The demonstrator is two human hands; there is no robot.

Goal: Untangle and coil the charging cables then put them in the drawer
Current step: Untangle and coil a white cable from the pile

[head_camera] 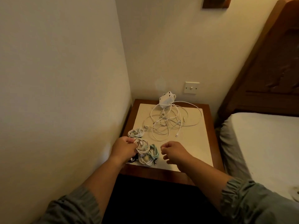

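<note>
On the bedside table (208, 143) lies a loose tangle of white cables (168, 122), running from a white charger block (167, 101) at the back. Near the front left corner sit coiled cables: a small white coil (135, 133), a white coil (142, 145) that my left hand (124, 148) grips by its left side, another white coil (144, 160) under it, and a teal coil (153, 151). A black item (131, 160) peeks out below my left hand. My right hand (174, 151) hovers just right of the teal coil, fingers loosely curled, holding nothing.
The table stands in a corner between the left wall and a bed (258, 143) with a wooden headboard (267, 70). A wall switch (191, 87) is behind the charger. The table's front, below the top, is dark (153, 191).
</note>
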